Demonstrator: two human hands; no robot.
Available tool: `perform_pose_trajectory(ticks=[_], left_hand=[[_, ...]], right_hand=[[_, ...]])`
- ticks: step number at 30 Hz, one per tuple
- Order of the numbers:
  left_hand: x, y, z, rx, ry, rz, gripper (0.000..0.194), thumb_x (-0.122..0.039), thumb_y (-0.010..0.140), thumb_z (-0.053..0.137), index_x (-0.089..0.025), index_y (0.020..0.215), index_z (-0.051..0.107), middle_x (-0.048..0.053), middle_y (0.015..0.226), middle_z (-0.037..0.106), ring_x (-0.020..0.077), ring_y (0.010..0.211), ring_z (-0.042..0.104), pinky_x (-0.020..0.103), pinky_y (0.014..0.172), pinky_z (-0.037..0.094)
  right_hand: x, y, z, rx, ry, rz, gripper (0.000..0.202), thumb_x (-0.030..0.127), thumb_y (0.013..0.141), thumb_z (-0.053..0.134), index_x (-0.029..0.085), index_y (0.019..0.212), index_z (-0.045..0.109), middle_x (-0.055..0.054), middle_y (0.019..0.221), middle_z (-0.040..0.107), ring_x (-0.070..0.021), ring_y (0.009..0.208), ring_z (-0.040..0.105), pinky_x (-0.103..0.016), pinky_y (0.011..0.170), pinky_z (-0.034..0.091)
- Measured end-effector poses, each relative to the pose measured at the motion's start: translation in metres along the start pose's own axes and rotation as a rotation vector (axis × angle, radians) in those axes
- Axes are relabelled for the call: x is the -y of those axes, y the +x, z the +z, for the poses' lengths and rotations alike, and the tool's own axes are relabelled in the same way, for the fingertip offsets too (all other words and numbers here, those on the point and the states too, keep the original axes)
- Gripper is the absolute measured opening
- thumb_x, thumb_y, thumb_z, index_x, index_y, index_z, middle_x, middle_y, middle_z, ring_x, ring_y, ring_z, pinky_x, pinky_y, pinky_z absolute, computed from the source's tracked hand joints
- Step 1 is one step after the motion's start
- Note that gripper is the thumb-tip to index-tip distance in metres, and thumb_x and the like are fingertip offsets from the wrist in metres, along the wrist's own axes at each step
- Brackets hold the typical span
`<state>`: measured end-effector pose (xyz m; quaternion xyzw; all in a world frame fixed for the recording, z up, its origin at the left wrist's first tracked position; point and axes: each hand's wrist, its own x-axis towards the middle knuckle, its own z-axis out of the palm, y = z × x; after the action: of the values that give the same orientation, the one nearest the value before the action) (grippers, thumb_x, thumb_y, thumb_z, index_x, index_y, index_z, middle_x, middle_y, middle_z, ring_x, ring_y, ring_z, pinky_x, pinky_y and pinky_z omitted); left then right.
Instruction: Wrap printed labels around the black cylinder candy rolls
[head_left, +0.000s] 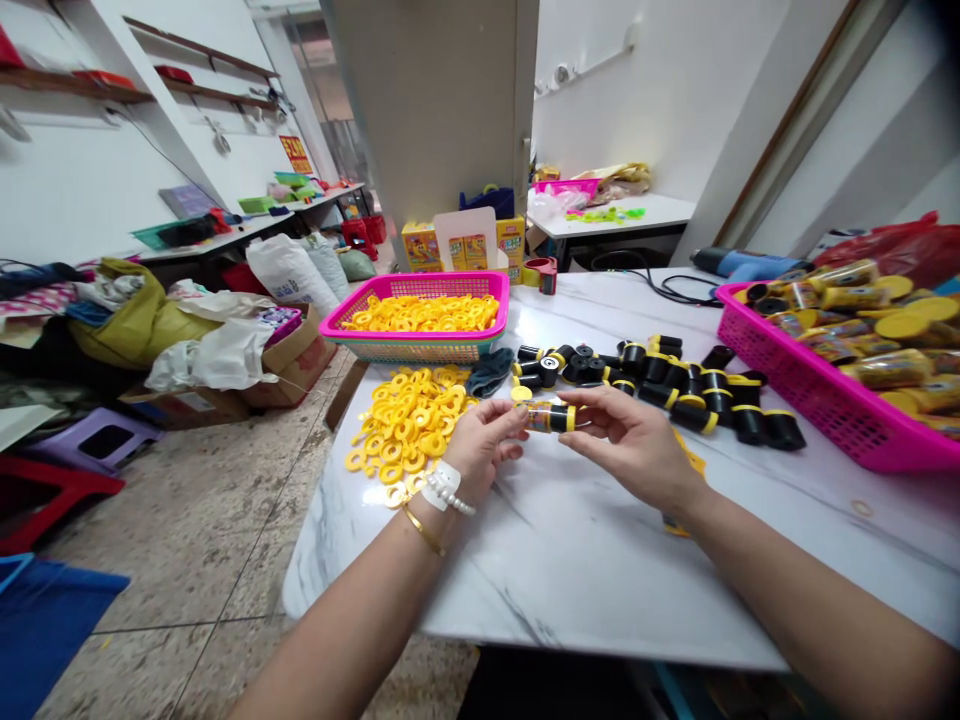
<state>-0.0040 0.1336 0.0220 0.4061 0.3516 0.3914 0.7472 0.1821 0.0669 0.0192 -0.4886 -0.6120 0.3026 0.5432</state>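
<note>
Between my two hands, just above the marble-patterned table [525,580], lies a small black-and-yellow cylinder [555,417] on its side, its left part wrapped in a printed clear sleeve. My left hand [484,445] pinches the sleeved end with thumb and fingers. At the yellow right end, the thumb and fingers of my right hand [637,440] close around the rim. Yellow rings [409,420] are heaped left of my left hand. Beyond my hands lie several black cylinders [660,370] with yellow ends. My right wrist partly hides some yellow printed pieces [691,458].
A pink basket [337,325] of yellow rings stands at the back left, near a dark cloth [491,370]. Another pink basket [802,400], full of sleeved cylinders, sits on the right. Behind are yellow boxes [424,248], a tape roll [541,273] and a blue heat gun [739,265] with cable.
</note>
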Motion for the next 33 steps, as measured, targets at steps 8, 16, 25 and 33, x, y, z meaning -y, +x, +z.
perform_pose_trajectory(ticks=[8,16,25,33], left_hand=[[0.004,0.006,-0.005,0.221,0.232,0.108,0.041,-0.037,0.065,0.086,-0.011,0.090,0.069,0.003,0.078,0.065,0.0088,0.063,0.056,0.023,0.061,0.044],[-0.002,0.005,-0.008,0.229,0.252,-0.053,0.056,-0.052,0.068,0.081,-0.016,0.108,0.065,0.004,0.082,0.068,0.0104,0.059,0.060,0.021,0.053,0.042],[0.005,0.004,-0.005,0.272,0.420,0.278,0.041,-0.040,0.073,0.080,-0.014,0.103,0.071,0.007,0.089,0.070,0.0098,0.065,0.058,0.024,0.063,0.048],[0.000,0.003,-0.007,0.266,0.406,0.115,0.064,-0.061,0.076,0.070,-0.012,0.117,0.061,0.003,0.066,0.065,0.0112,0.051,0.057,0.023,0.050,0.044]], right_hand=[[0.005,-0.004,0.008,0.003,-0.288,-0.252,0.022,0.018,0.080,0.075,0.022,0.099,0.064,-0.003,0.099,0.067,-0.0157,0.080,0.064,-0.031,0.073,0.058],[0.007,-0.003,0.009,-0.046,-0.390,-0.387,0.015,0.017,0.085,0.069,0.022,0.098,0.066,-0.005,0.095,0.067,-0.0168,0.082,0.065,-0.031,0.070,0.059],[0.002,-0.004,0.009,-0.093,-0.061,-0.010,0.019,0.029,0.074,0.080,0.019,0.090,0.075,-0.006,0.087,0.076,-0.0210,0.078,0.073,-0.035,0.072,0.063],[0.004,-0.002,0.010,-0.076,-0.081,-0.114,0.015,0.025,0.077,0.076,0.021,0.091,0.075,-0.006,0.094,0.075,-0.0218,0.087,0.071,-0.037,0.080,0.060]])
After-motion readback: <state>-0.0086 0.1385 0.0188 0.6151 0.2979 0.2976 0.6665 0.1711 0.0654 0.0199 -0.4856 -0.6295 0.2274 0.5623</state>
